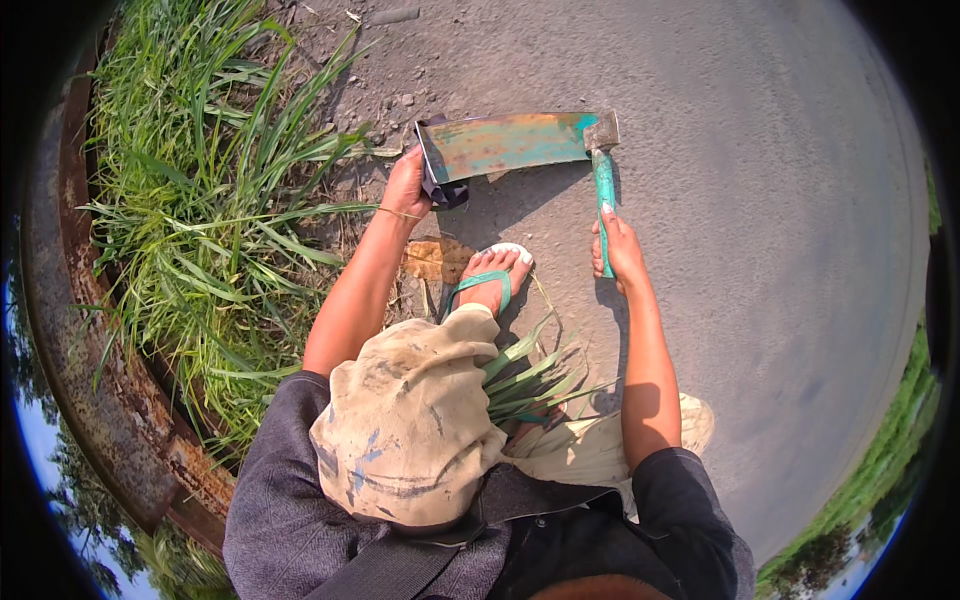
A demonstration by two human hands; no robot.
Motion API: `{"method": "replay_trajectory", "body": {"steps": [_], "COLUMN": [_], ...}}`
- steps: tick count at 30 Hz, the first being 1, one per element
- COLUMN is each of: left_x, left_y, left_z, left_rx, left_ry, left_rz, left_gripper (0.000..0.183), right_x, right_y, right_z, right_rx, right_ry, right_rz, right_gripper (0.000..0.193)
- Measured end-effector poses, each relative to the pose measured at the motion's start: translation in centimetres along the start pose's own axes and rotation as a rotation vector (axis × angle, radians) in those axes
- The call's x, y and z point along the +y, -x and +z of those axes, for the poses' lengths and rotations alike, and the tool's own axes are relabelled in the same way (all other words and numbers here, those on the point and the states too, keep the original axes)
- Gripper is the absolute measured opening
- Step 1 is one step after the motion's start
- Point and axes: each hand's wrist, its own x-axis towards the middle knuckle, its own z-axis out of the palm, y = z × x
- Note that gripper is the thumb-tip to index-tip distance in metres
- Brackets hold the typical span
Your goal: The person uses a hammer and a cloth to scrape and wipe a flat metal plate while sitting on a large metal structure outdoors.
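A broad-bladed cutting tool point(510, 145), worn orange and teal along its face, spans the space ahead of me just over the pavement. Around its green handle point(604, 185), which meets the blade's right end at an angle, the fingers of my right hand point(622, 252) are wrapped. My left hand point(405, 185) is closed on a dark cloth point(450, 194), bunched against the blade's left end. Part of that cloth is hidden behind the blade, so how far it wraps round cannot be seen.
Long green grass point(200, 230) grows along the left, beside a rusty metal rail point(130, 400). Below the blade are my sandalled foot point(490, 280) and a dry brown leaf point(436, 260). Cut grass blades point(535, 380) lie by my knee. Grey pavement point(760, 250) extends right.
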Motion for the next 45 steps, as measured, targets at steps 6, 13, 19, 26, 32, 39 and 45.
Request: {"method": "replay_trajectory", "body": {"steps": [6,13,19,26,32,39,45], "left_x": [0.8,4.8,5.2,4.0,5.2,3.9,2.9], "left_y": [-0.1,2.0,1.9,1.4,0.9,-2.4,1.9], "left_z": [-0.1,2.2,2.9,4.1,5.1,0.8,3.8], "left_rx": [-0.051,-0.270,-0.409,-0.341,-0.364,-0.070,-0.323], "left_ry": [0.287,0.276,0.313,0.283,0.286,0.286,0.410], "left_rz": [-0.108,-0.288,-0.397,-0.348,-0.278,-0.137,0.133], "left_gripper": [0.034,0.071,0.084,0.091,0.075,0.040,0.051], "right_x": [-0.9,-0.9,-0.8,-1.5,-1.3,-0.5,-0.4], "right_y": [0.1,0.0,-0.8,-0.2,0.8,1.1,0.2], "right_z": [-0.8,-1.9,-3.3,-3.4,-1.6,1.3,1.0], "right_rx": [-0.020,-0.028,0.029,0.059,0.117,0.054,0.025], "right_ry": [0.018,0.022,0.074,0.081,0.072,0.042,-0.004], "right_rz": [0.031,0.020,0.006,-0.011,-0.061,-0.108,-0.043], "right_gripper": [0.050,0.057,0.055,0.052,0.054,0.056,0.056]}}
